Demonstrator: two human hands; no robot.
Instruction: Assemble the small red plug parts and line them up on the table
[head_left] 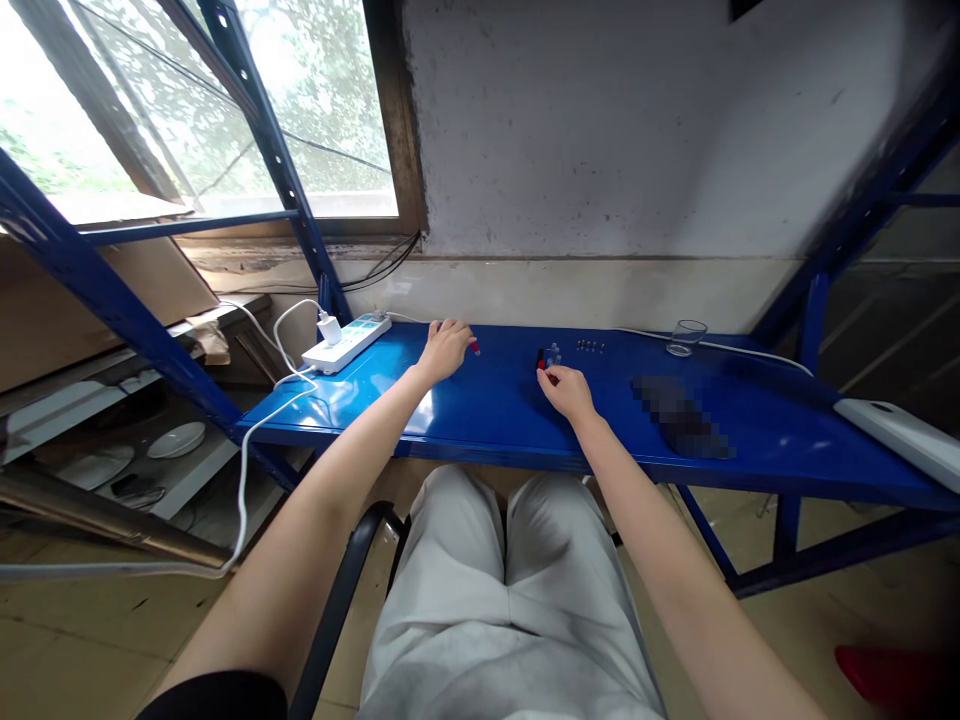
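Sitting at the blue bench (480, 425), a person in light trousers (510, 600) fills the bottom centre of the frame, with a black armrest (337, 600) at lower left. A white device (904, 435) sits at the right edge, and a pixelated dark patch (682, 418) lies right of centre. Nearer the middle, the right hand (568, 392) has its fingertips at the red end of a small red-and-black piece (540, 358); whether that grip is closed on it, I cannot tell. Left of centre, the left hand (445, 350) is grasping a small red piece (475, 346) that pokes out past its fingertips. Just beyond the right hand lie some clear pieces (553, 354), then, rightward, a row of tiny parts (590, 346) and a clear glass (684, 338). A white power strip (346, 348) lies at the bench's left end; behind rise the pale wall (585, 130) and, at upper left, a window (330, 110).
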